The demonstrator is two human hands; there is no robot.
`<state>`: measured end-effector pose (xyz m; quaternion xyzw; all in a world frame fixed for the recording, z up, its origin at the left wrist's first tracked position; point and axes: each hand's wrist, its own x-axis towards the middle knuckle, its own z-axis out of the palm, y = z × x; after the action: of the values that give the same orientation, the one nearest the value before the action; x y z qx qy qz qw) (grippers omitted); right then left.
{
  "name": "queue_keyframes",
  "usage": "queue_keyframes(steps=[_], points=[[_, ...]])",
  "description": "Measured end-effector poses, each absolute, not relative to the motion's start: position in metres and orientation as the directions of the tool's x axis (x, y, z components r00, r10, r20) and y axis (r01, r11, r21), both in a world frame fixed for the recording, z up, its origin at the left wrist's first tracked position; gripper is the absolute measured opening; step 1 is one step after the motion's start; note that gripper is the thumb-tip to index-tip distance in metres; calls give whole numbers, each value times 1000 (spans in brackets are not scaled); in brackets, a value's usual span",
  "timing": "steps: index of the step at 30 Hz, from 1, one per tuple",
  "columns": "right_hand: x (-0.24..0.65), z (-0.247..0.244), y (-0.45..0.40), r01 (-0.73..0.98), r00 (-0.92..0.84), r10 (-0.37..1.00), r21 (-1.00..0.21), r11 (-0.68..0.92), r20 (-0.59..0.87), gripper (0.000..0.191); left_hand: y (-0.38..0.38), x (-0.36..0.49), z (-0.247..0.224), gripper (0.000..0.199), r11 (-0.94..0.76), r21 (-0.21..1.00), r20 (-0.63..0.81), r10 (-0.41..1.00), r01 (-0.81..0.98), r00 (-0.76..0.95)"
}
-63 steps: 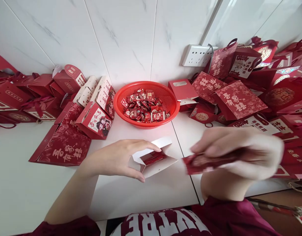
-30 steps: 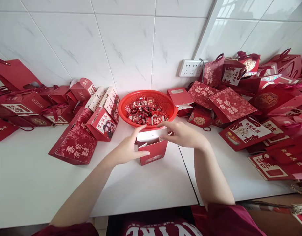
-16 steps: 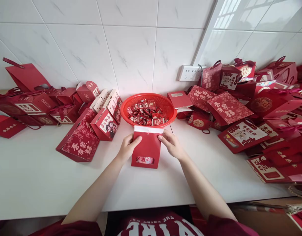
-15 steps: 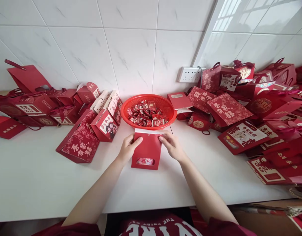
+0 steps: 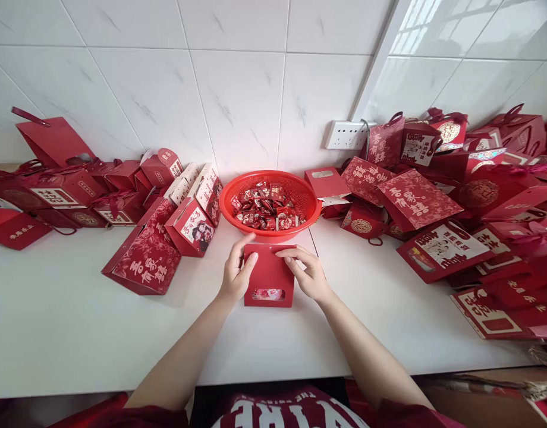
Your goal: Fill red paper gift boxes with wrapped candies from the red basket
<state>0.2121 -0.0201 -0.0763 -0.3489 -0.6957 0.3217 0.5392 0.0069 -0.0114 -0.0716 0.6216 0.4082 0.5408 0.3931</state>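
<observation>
A red paper gift box point(image 5: 270, 274) stands on the white table in front of me, with a small hole near its top edge. Through the cut-out window low on its face, patterned red contents point(image 5: 268, 294) show. My left hand point(image 5: 236, 273) grips its left side, thumb on the front face and the index finger raised along the top corner. At the upper right corner, my right hand point(image 5: 310, 273) is closed on the box, fingertips across the front near the top edge. Just behind stands a red plastic basket point(image 5: 316, 205) holding many small red-wrapped candies point(image 5: 267, 207).
Patterned gift boxes point(image 5: 144, 252) and smaller ones crowd the left side of the table. A large pile of red boxes point(image 5: 449, 246) fills the right. A white power strip point(image 5: 348, 135) sits against the tiled wall point(image 5: 238, 107). The table's front edge runs close to me.
The white inner edge at the box's top no longer shows. My right fingers have moved inward over the front of the top, and my left index finger has lifted upward.
</observation>
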Motion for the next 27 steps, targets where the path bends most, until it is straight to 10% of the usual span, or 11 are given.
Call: queue_keyframes(steps=[10,19,23,27], points=[[204,-77,-30,108,-238,769,-771,627,593,24,-12,6,-56,24,-189,981,178,965,40,191],[193,-92,-34,338,-442,637,-541,770,631,40,-39,-33,-31,19,-419,817,481,874,397,-67],[194,-100,-33,420,-450,662,-511,750,600,37,-58,-68,-19,20,-324,713,676,552,622,-487],[192,-105,-32,441,-504,672,-507,741,543,31,-51,-98,-20,22,-174,580,814,176,796,-554]])
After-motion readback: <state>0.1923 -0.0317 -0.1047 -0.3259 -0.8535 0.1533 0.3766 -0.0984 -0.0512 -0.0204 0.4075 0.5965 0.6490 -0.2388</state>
